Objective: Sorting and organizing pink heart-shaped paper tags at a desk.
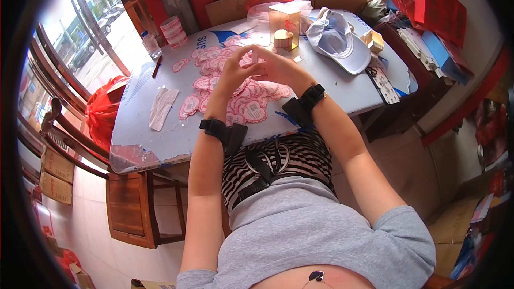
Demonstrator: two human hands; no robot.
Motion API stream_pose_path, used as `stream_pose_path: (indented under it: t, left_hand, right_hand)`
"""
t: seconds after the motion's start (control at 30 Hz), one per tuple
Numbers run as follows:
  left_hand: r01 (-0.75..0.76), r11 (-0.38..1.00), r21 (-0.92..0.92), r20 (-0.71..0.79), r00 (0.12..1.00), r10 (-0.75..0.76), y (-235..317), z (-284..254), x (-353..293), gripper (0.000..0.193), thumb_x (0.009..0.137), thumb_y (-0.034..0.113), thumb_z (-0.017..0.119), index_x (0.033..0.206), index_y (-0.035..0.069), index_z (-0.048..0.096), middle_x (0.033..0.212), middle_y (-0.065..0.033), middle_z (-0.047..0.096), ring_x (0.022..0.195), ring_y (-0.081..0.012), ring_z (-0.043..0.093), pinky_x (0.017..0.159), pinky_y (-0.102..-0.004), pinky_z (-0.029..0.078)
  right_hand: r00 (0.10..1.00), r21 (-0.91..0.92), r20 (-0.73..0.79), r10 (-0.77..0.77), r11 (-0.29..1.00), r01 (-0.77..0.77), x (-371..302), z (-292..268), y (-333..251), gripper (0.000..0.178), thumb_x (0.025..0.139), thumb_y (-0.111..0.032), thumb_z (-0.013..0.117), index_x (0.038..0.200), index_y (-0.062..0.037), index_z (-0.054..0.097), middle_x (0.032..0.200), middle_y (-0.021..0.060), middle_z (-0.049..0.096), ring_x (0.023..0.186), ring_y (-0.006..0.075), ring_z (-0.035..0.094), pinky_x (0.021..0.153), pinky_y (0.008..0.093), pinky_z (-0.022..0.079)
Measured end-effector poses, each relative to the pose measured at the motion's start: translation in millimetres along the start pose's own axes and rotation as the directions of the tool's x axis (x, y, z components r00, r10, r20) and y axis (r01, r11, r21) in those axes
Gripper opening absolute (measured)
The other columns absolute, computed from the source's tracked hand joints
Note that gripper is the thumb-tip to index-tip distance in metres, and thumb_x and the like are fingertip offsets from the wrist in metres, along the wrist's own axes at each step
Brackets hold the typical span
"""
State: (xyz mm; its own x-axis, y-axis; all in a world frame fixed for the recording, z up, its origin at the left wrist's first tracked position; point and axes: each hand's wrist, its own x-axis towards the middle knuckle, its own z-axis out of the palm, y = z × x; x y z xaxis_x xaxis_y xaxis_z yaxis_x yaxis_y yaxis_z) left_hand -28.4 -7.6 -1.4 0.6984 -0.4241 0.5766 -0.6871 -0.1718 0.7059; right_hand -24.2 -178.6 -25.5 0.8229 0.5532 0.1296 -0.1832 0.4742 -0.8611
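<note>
My left hand (237,73) and my right hand (282,68) meet above the middle of the table, fingers bent and tips close together. Something small and pale shows between them, too small and covered to name. Beneath and around the hands spreads a heap of pink and white paper tags (249,108) with scalloped edges. Just beyond the fingers stands a clear box (292,20) with a gold back and a red decoration. Inside its lower part sits a cream-topped, cupcake-like piece (282,40). Both wrists wear black straps.
On the blue-grey table (142,126) lie a crumpled tissue (163,108), a dark pen (157,67), a bottle (150,45) and a pink-white stack of rolls (174,32). Rightward are a pale cap (342,43), a patterned phone (382,84) and a small gold box (373,41). A wooden stool (128,208) stands below.
</note>
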Motion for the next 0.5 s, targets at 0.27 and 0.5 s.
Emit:
stream_pose_path:
  t: [0.27,0.5]
  left_hand:
    - [-0.087,0.994,0.073,-0.023,0.996,0.089,1,1,2,0.05,0.073,0.02,0.074,0.117,0.004,0.056,0.112,-0.0128,0.06,0.105,-0.0248,0.056,0.091,-0.0348,0.044]
    - [-0.103,0.96,0.261,-0.202,0.967,0.158,-20,-14,6,0.047,0.074,0.023,0.071,0.115,0.004,0.057,0.115,-0.0157,0.058,0.111,-0.0298,0.052,0.096,-0.0364,0.039]
  right_hand:
    - [0.998,-0.022,-0.044,-0.037,0.999,0.036,4,6,-4,0.042,0.089,-0.034,0.055,0.122,-0.0093,0.047,0.108,0.012,0.059,0.097,0.0191,0.06,0.086,0.0327,0.049]
    - [0.884,0.117,-0.439,-0.159,0.966,0.232,-1,-3,-14,0.036,0.085,-0.025,0.062,0.115,-0.0074,0.05,0.113,0.0166,0.055,0.104,0.0278,0.056,0.086,0.0353,0.05]
